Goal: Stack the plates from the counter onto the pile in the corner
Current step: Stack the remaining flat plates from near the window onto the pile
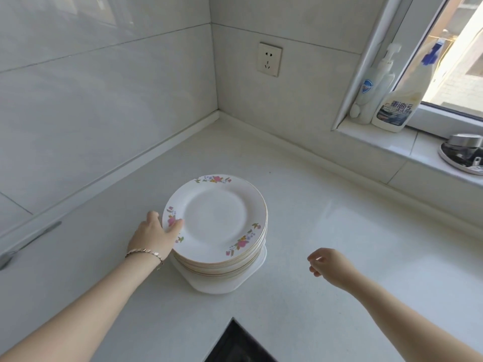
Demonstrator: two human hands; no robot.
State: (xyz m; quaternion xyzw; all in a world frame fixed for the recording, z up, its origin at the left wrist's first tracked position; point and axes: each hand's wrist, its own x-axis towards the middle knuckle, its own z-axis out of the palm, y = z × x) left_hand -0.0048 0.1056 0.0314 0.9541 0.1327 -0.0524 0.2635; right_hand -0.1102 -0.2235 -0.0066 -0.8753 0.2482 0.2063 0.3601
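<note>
The pile of floral plates (235, 259) stands on a white square dish (251, 274) mid-counter (339, 218), with the wall corner at its 12 o'clock. The left hand (154, 236) pinches the top plate (215, 218) at its 9 o'clock rim, thumb on the glaze. The right hand (329, 265) hovers well apart at 4 o'clock, fingers loosely curled and holding nothing.

A one-sided pinch could tip the plate, and glazed rims would likely slide towards 3 o'clock. A nudge might shift the whole pile on its dish.

Counted: one pile, its rims too tightly nested to number, one dish beneath, two hands, and no loose plate in view.
</note>
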